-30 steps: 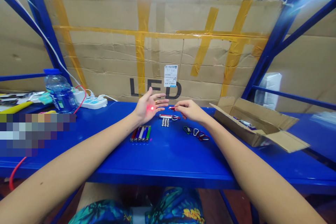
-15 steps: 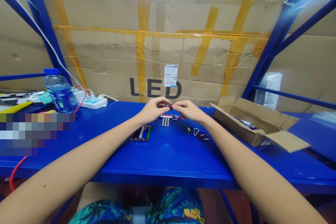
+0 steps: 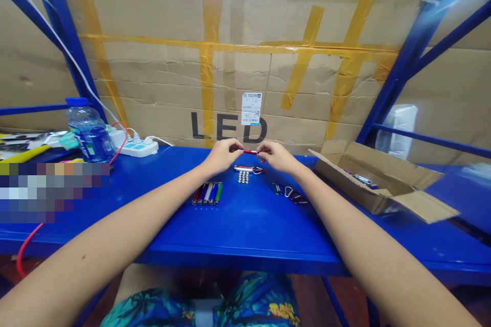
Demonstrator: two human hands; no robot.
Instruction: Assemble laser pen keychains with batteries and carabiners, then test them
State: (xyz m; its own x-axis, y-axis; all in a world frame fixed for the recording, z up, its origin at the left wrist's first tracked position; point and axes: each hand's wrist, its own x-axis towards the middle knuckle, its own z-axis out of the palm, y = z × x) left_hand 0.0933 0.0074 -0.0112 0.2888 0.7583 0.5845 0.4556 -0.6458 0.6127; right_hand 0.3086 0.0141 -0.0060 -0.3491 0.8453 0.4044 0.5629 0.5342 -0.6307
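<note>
Held level between my two hands is a slim red mini flashlight [image 3: 250, 152], above the far part of the table. My left hand [image 3: 225, 155] pinches its left end, and my right hand [image 3: 278, 157] pinches its right end. Just below them lie silver and red mini flashlights [image 3: 244, 168] with a carabiner at the right end. Several button cells [image 3: 243, 178] form a neat block in front of these. Nearer my left forearm is a row of coloured mini flashlights [image 3: 207, 194]. Several loose carabiners [image 3: 288, 192], green, silver and red among them, rest by my right forearm.
On the right stands an open cardboard box [image 3: 368, 184] with shiny items inside. A water bottle [image 3: 90, 130] and a white power strip [image 3: 140, 148] are at the left rear. A large cardboard sheet [image 3: 164, 76] closes off the back of the blue table [image 3: 245, 235].
My hands have drawn slightly apart, so more of the red mini flashlight shows between them. The camera view has shifted a little; the things on the table lie as before.
</note>
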